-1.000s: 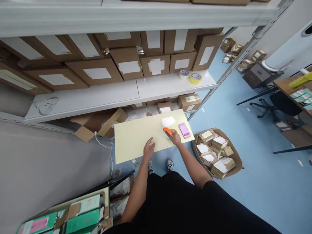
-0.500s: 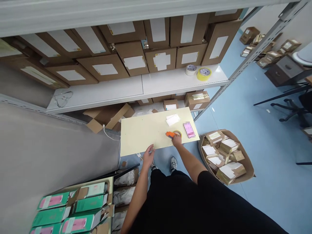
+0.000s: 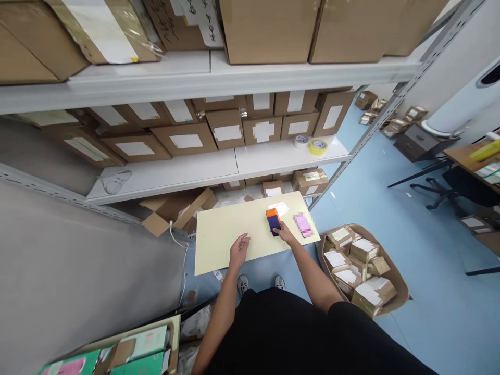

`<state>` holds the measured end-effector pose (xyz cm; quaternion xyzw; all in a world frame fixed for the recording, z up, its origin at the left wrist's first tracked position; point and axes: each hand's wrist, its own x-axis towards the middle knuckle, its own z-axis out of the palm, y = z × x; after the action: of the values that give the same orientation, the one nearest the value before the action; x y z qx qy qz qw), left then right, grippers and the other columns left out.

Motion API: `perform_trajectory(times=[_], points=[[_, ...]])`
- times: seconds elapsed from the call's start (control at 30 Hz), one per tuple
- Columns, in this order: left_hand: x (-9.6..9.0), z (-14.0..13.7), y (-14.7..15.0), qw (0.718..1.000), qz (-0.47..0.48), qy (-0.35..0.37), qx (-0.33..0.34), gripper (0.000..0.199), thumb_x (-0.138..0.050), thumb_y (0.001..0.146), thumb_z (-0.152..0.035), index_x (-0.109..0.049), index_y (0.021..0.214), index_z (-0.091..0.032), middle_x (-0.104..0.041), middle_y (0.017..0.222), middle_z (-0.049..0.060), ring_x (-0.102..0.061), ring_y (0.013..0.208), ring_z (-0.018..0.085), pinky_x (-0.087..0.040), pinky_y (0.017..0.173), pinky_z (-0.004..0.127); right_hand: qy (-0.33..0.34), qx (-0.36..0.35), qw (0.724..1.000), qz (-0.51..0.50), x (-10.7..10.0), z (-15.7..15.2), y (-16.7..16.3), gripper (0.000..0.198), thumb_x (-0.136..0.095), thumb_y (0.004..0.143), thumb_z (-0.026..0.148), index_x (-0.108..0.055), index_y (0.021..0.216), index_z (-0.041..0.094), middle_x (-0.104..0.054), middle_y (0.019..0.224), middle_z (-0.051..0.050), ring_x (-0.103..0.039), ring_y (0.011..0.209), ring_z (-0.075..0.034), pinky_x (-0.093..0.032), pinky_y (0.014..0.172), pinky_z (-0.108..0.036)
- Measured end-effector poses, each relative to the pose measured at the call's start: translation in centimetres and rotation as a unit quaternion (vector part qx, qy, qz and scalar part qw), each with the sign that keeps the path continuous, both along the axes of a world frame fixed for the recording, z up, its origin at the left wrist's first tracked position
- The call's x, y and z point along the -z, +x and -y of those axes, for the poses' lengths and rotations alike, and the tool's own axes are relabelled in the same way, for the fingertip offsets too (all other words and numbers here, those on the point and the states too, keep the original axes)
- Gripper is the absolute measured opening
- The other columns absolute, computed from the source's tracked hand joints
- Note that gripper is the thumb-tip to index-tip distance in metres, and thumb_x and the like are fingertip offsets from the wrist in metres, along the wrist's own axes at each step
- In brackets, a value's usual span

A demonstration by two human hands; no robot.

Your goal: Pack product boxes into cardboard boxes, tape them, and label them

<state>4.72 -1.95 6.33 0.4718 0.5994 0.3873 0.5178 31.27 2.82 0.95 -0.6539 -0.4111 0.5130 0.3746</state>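
Observation:
My right hand [image 3: 285,232] is closed around an orange and dark blue tape dispenser [image 3: 274,223], over the right half of a pale yellow board [image 3: 226,229]. My left hand [image 3: 239,250] hovers over the board's front part, its fingers loosely curled and apart, holding nothing. Behind the dispenser lie white paper slips [image 3: 279,209], partly covered by it. To the right of my right hand rests a pink, blurred-out flat item [image 3: 303,225].
Shelving [image 3: 175,177] with brown boxes [image 3: 226,127] rises behind the board. A white tape roll [image 3: 300,141] and a yellow one [image 3: 318,147] sit on it. On the right floor stands a large carton [image 3: 402,286] of small parcels. Green boxes [image 3: 140,359] lie at lower left.
My right hand has turned the tape dispenser, so its dark blue side now shows and the tape ring does not. My left hand's fingers have spread a little. The view has tilted up.

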Motion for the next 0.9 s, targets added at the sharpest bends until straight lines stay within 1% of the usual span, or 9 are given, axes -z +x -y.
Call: perform_trajectory(times=[0.07,0.17,0.27,0.37,0.5,0.57,0.67,0.77,0.9], points=[[-1.6,-1.8,-1.0,0.999,0.029,0.017,0.004,0.059,-0.068,0.082,-0.056,-0.068,0.125,-0.016,-0.077,0.113,0.015,-0.072,0.111,0.026,-0.052,0.105,0.045,0.045,-0.013,0.997,-0.063,-2.5,-0.4,-1.1,0.038,-0.072,0.07,0.033,-0.065,0.105,0.021,-0.074,0.1,-0.004,-0.068,0.096,-0.026,-0.055,0.088,-0.04],[-4.7,-4.2,-2.8,0.998,0.051,0.042,0.004,0.058,-0.07,0.08,-0.056,-0.07,0.121,-0.015,-0.078,0.109,0.014,-0.073,0.106,0.027,-0.053,0.103,0.047,0.128,-0.037,0.979,-0.152,-6.5,-0.7,-2.6,0.045,-0.077,0.071,0.037,-0.066,0.113,0.023,-0.074,0.108,-0.003,-0.066,0.101,-0.025,-0.053,0.093,-0.039],[-8.1,-6.0,-4.5,0.996,0.057,0.067,0.001,0.055,-0.07,0.081,-0.053,-0.07,0.121,-0.015,-0.078,0.108,0.013,-0.073,0.106,0.027,-0.052,0.103,0.046,0.161,-0.074,0.972,-0.155,-10.2,-0.8,-4.0,0.045,-0.081,0.074,0.042,-0.067,0.113,0.025,-0.072,0.105,-0.002,-0.065,0.099,-0.025,-0.054,0.09,-0.039],[-11.4,-7.2,-6.1,0.994,0.057,0.089,0.012,0.052,-0.069,0.084,-0.052,-0.071,0.121,-0.016,-0.078,0.11,0.013,-0.072,0.109,0.026,-0.051,0.104,0.045,0.181,-0.106,0.968,-0.138,-13.0,-0.8,-5.5,0.045,-0.085,0.073,0.043,-0.067,0.109,0.025,-0.071,0.104,-0.002,-0.064,0.097,-0.023,-0.053,0.09,-0.038],[-15.4,-8.4,-7.5,0.991,0.039,0.12,0.051,0.048,-0.067,0.088,-0.051,-0.072,0.122,-0.018,-0.075,0.122,0.013,-0.07,0.115,0.026,-0.053,0.104,0.042,0.211,-0.107,0.969,-0.078,-15.6,-0.6,-7.6,0.043,-0.088,0.071,0.047,-0.067,0.1,0.024,-0.069,0.1,-0.002,-0.062,0.095,-0.023,-0.051,0.09,-0.037],[-17.2,-9.1,-7.8,0.985,0.025,0.144,0.089,0.047,-0.066,0.089,-0.051,-0.072,0.124,-0.02,-0.073,0.128,0.012,-0.069,0.118,0.025,-0.054,0.103,0.04,0.223,-0.112,0.967,-0.051,-16.7,-0.4,-8.6,0.042,-0.088,0.071,0.05,-0.066,0.095,0.023,-0.068,0.097,-0.002,-0.061,0.093,-0.023,-0.051,0.089,-0.037],[-19.3,-10.2,-8.1,0.973,0.006,0.179,0.148,0.046,-0.067,0.089,-0.05,-0.073,0.124,-0.02,-0.072,0.129,0.011,-0.069,0.115,0.024,-0.056,0.098,0.038,0.238,-0.128,0.962,-0.031,-18.3,-0.2,-10.1,0.042,-0.088,0.071,0.05,-0.067,0.096,0.023,-0.068,0.098,-0.002,-0.061,0.094,-0.023,-0.05,0.09,-0.038],[-20.5,-11.1,-8.7,0.96,-0.001,0.197,0.199,0.041,-0.071,0.086,-0.049,-0.077,0.113,-0.018,-0.076,0.118,0.011,-0.072,0.104,0.024,-0.057,0.092,0.036,0.237,-0.155,0.959,-0.006,-19.7,0.2,-11.3,0.044,-0.088,0.072,0.05,-0.069,0.1,0.022,-0.069,0.1,-0.003,-0.061,0.095,-0.024,-0.049,0.09,-0.038],[-21.0,-11.8,-9.8,0.954,-0.005,0.183,0.239,0.029,-0.072,0.085,-0.045,-0.08,0.088,-0.017,-0.079,0.092,0.008,-0.072,0.086,0.023,-0.057,0.08,0.034,0.232,-0.196,0.952,0.03,-20.9,0.7,-12.3,0.045,-0.083,0.078,0.051,-0.069,0.11,0.022,-0.07,0.107,-0.004,-0.062,0.1,-0.026,-0.049,0.092,-0.039]])
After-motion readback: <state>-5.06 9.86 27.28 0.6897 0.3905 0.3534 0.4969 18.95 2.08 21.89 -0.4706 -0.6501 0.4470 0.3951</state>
